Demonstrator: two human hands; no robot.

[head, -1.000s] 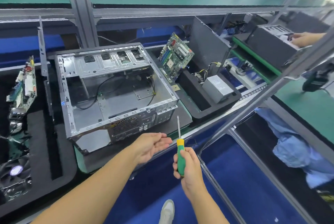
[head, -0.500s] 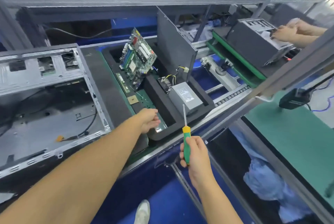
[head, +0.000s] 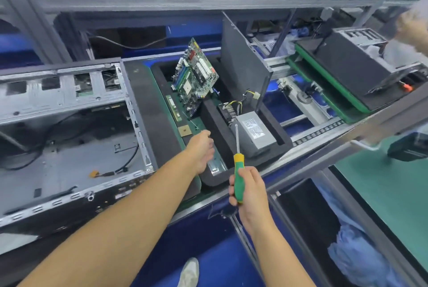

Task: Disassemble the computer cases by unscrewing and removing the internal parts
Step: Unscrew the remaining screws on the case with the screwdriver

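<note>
A blue cloth (head: 354, 261) lies bunched at the near right, beside a green mat (head: 389, 184). A white shoe (head: 188, 272) shows at the near edge on blue floor (head: 222, 256). A grey rail (head: 208, 5) crosses the far side.

The computer case (head: 69, 136) was placed at the left, the foam tray (head: 215, 181) just right of it. In the tray the motherboard (head: 196, 78) was leaned at the back, the power supply (head: 254, 135) laid to its right, before the side panel (head: 243, 62). The screwdriver (head: 238, 168) was held before the tray.
</note>
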